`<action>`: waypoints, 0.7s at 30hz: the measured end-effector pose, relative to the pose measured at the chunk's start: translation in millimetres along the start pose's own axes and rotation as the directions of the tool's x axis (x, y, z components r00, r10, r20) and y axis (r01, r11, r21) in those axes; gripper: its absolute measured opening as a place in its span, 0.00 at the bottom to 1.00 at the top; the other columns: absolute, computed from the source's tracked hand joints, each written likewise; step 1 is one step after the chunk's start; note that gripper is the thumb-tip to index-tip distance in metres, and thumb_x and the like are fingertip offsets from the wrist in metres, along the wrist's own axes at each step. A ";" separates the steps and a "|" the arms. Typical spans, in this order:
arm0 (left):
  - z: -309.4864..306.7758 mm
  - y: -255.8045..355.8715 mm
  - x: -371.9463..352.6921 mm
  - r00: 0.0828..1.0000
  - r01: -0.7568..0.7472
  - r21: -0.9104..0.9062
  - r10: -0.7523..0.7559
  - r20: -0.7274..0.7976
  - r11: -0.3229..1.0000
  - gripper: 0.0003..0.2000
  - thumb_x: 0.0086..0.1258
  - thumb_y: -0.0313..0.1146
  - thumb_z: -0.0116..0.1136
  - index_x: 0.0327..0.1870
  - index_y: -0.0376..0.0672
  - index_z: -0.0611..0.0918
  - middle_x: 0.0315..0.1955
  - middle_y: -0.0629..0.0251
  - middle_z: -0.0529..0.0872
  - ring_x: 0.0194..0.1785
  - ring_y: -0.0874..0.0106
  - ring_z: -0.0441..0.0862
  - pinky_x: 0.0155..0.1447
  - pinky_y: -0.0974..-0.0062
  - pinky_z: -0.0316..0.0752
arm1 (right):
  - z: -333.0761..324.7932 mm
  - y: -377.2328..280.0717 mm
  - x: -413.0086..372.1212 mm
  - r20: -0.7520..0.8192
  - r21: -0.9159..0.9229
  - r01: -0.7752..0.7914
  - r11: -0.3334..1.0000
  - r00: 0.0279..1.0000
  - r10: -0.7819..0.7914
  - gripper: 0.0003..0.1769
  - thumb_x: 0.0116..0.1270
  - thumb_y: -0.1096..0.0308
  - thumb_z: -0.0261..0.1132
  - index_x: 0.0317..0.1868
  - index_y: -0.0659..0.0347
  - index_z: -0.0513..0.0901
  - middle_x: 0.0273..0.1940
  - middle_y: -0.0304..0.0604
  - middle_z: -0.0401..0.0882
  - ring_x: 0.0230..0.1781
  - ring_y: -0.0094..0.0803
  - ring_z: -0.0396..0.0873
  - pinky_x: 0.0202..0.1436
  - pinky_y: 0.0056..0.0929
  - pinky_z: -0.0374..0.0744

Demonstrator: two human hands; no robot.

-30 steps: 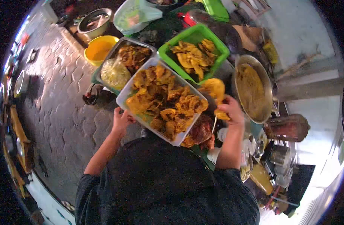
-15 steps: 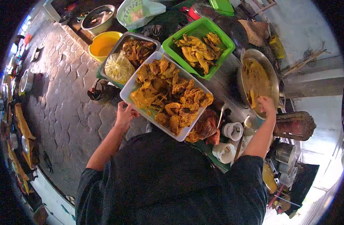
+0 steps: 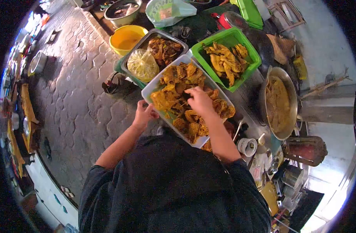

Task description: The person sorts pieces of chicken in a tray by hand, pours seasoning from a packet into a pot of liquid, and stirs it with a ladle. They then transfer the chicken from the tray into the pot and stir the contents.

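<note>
Turmeric-yellow chicken pieces (image 3: 166,99) fill a white plastic container (image 3: 150,91) in front of my body. At its left edge my left hand (image 3: 144,116) has curled fingers against the rim, steadying grip-like. My right hand (image 3: 201,102) reaches over the container with its fingers closed down on a chicken piece; the fingertips are partly hidden among the pieces. Beyond it, a green plastic basket (image 3: 251,43) holds more yellow chicken. To the right stands a wide metal pan (image 3: 293,103) with yellow-brown contents. A metal tray (image 3: 168,34) behind holds browned chicken and a tied plastic bag (image 3: 142,65) of pale yellow food.
A yellow bucket (image 3: 120,48) and a basin (image 3: 121,20) stand at the back left, near a white-green plastic bag (image 3: 170,14). White cups (image 3: 247,146) sit to the right of my right forearm. Paving stones (image 3: 85,101) cover the ground on the left.
My right hand has moved left from the metal pan to the chicken in the white container. My left hand remains at the container's edge. The whole view has shifted slightly.
</note>
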State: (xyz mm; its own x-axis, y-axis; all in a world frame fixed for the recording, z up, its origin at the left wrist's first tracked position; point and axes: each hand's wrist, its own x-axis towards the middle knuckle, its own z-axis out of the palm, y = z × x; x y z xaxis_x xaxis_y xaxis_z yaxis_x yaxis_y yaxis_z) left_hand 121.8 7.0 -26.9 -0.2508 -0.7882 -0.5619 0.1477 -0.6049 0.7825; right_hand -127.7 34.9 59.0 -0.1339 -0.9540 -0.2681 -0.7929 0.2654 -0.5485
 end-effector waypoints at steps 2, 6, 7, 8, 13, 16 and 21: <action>1.4 2.9 -2.4 1.000 0.015 -0.005 -0.015 0.004 1.000 0.20 0.71 0.31 0.50 0.57 0.39 0.56 0.29 0.55 0.77 0.24 0.66 0.78 0.28 0.67 0.77 | 24.6 -7.9 14.2 -0.011 -0.006 -0.006 1.000 1.000 0.006 0.20 0.59 0.65 0.62 0.52 0.55 0.74 0.54 0.48 0.71 0.49 0.48 0.75 0.49 0.45 0.76; -0.4 1.5 -0.8 1.000 0.022 0.003 -0.022 0.011 1.000 0.19 0.72 0.32 0.49 0.57 0.39 0.56 0.29 0.55 0.78 0.24 0.68 0.78 0.29 0.68 0.77 | 38.5 -21.7 42.6 -0.506 -0.079 0.095 0.992 0.854 -0.122 0.24 0.58 0.56 0.66 0.50 0.57 0.70 0.45 0.48 0.73 0.41 0.46 0.77 0.41 0.41 0.77; 0.8 6.1 -3.1 0.999 0.019 0.073 -0.021 0.025 0.997 0.19 0.72 0.32 0.48 0.57 0.39 0.56 0.29 0.55 0.78 0.25 0.68 0.79 0.30 0.69 0.78 | 37.1 -24.2 52.0 -0.510 -0.085 0.048 0.995 0.856 -0.085 0.24 0.58 0.55 0.66 0.50 0.58 0.70 0.44 0.48 0.74 0.40 0.47 0.77 0.40 0.41 0.77; -0.1 3.6 -3.3 1.000 0.021 0.068 -0.022 0.017 0.997 0.19 0.72 0.32 0.48 0.57 0.39 0.56 0.29 0.55 0.78 0.25 0.68 0.79 0.30 0.69 0.78 | 36.1 -26.3 59.1 -0.515 -0.091 0.000 0.996 0.856 -0.047 0.25 0.58 0.54 0.66 0.49 0.60 0.70 0.43 0.49 0.74 0.39 0.47 0.77 0.39 0.42 0.78; -1.2 1.5 0.0 0.999 0.026 0.066 -0.028 0.037 0.997 0.20 0.72 0.33 0.48 0.57 0.38 0.55 0.29 0.55 0.78 0.25 0.68 0.79 0.29 0.69 0.76 | 26.1 -44.1 76.0 -0.380 -0.125 -0.085 0.989 0.925 0.031 0.24 0.59 0.54 0.66 0.48 0.60 0.70 0.43 0.50 0.77 0.39 0.46 0.79 0.37 0.43 0.78; -1.0 -1.6 1.9 0.999 -0.003 0.018 0.002 0.041 1.000 0.20 0.72 0.32 0.48 0.57 0.38 0.55 0.29 0.55 0.78 0.25 0.68 0.78 0.29 0.69 0.75 | 30.0 -44.9 80.6 -0.412 -0.224 -0.119 0.967 0.911 0.017 0.20 0.59 0.58 0.64 0.46 0.60 0.71 0.42 0.52 0.78 0.34 0.45 0.80 0.30 0.45 0.79; 1.5 4.5 -3.2 0.999 0.014 0.023 -0.015 0.044 1.000 0.20 0.72 0.32 0.48 0.57 0.38 0.55 0.30 0.54 0.77 0.26 0.68 0.78 0.30 0.68 0.75 | 39.7 -38.2 82.0 -0.449 -0.093 -0.106 0.990 0.892 0.053 0.18 0.53 0.62 0.67 0.41 0.60 0.72 0.36 0.50 0.79 0.37 0.47 0.79 0.38 0.43 0.78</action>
State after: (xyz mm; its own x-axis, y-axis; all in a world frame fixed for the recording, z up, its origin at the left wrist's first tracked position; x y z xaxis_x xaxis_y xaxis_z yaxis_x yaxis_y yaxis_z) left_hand 121.9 6.9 -21.2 -0.2947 -0.7732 -0.5616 0.1224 -0.6134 0.7802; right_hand -84.8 -48.0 26.5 -0.4285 -0.8993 0.0869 -0.8262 0.3511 -0.4405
